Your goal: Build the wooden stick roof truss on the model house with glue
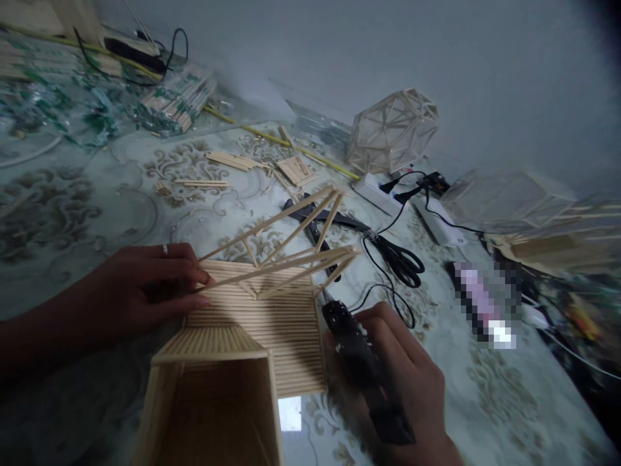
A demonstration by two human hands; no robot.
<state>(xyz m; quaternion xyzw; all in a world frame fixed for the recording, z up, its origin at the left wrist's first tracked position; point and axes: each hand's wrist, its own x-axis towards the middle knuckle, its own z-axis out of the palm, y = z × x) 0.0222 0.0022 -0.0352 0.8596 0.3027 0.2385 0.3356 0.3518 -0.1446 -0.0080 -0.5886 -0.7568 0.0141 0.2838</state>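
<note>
My left hand (165, 281) is closed in a pinch on the near ends of a thin wooden stick frame (291, 264). The triangular frame stands tilted over a flat panel (286, 336) of sticks laid side by side. My right hand (407, 382) grips a black glue gun (359, 362). The gun's tip points at the panel's far right corner, close to a foot of the frame; whether it touches, I cannot tell. In front, joined to or resting against the panel, is a box-like stick structure (213, 356) with an open, dark inside.
Scissors (398, 255) lie beyond the panel, beside a black cable. Loose sticks (233, 160), power strips (378, 194), a geometric stick frame (395, 133) and bagged stick bundles (177, 97) are on the patterned tablecloth. A pixelated item (485, 304) lies at right.
</note>
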